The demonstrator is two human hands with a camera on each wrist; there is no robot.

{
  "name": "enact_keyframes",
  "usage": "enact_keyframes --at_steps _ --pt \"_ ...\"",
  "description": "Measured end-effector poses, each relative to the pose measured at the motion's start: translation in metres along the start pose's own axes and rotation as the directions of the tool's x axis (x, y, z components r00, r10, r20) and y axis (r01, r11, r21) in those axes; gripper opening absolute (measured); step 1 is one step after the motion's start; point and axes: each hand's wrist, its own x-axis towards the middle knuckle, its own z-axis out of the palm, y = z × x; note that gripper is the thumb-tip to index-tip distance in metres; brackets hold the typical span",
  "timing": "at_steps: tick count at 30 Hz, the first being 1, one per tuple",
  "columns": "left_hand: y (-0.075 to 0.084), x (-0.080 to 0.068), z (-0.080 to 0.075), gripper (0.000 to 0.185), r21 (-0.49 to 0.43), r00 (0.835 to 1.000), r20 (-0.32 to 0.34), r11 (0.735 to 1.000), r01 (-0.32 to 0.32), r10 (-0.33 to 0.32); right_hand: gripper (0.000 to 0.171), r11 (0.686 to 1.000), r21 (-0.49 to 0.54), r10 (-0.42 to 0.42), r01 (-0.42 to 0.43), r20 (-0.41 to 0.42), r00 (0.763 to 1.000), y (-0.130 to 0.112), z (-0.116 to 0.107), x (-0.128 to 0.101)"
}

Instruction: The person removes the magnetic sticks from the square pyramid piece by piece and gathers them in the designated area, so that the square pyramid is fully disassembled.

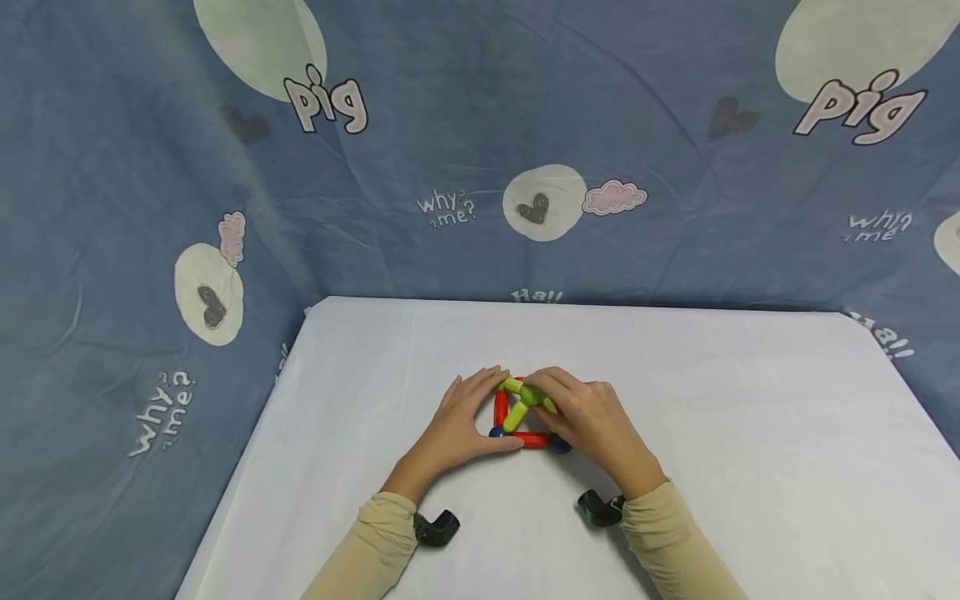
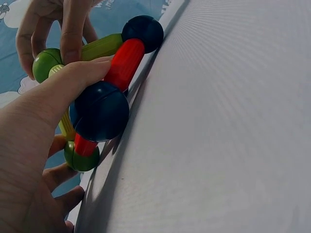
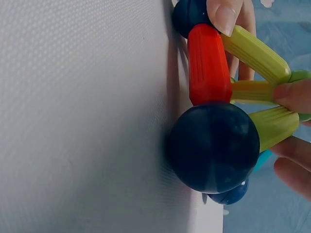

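Note:
A pyramid-like frame of magnetic sticks and balls stands on the white table, with red sticks (image 1: 534, 439) low down. Blue balls (image 3: 214, 148) and a lower green ball (image 2: 81, 158) join them. Yellow-green sticks (image 1: 515, 415) slope up to a top green ball (image 2: 46, 64). My left hand (image 1: 456, 427) holds the frame's left side, thumb along the front red stick and fingers reaching behind. My right hand (image 1: 597, 417) pinches around the top green ball, partly covering it and the right side. A teal piece (image 3: 263, 159) shows behind the near blue ball in the right wrist view.
The white table (image 1: 750, 433) spreads around the frame. Behind it and along the left hangs a blue printed cloth (image 1: 420, 125). A black wrist camera (image 1: 437, 529) sits by the left sleeve, another black camera (image 1: 598, 508) by the right.

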Motion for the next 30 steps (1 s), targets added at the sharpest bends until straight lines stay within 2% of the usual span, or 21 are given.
enact_keyframes --at_steps 8,23,30 --pt "-0.0015 0.0009 0.001 0.101 0.007 1.0 -0.005 1.0 -0.005 0.005 0.047 1.0 0.008 0.0 0.0 0.002 1.0 -0.0003 0.0004 -0.0006" --pt "0.0011 0.0016 0.0024 0.1 -0.016 1.0 -0.015 1.0 -0.007 0.007 0.048 0.994 0.108 0.023 -0.024 0.01 1.0 -0.0012 0.0015 -0.0036" --pt "-0.0014 0.0016 0.0011 0.1 -0.058 0.997 -0.074 0.998 0.005 -0.009 0.046 0.992 0.13 0.007 -0.002 -0.038 0.999 -0.0014 0.0003 -0.003"
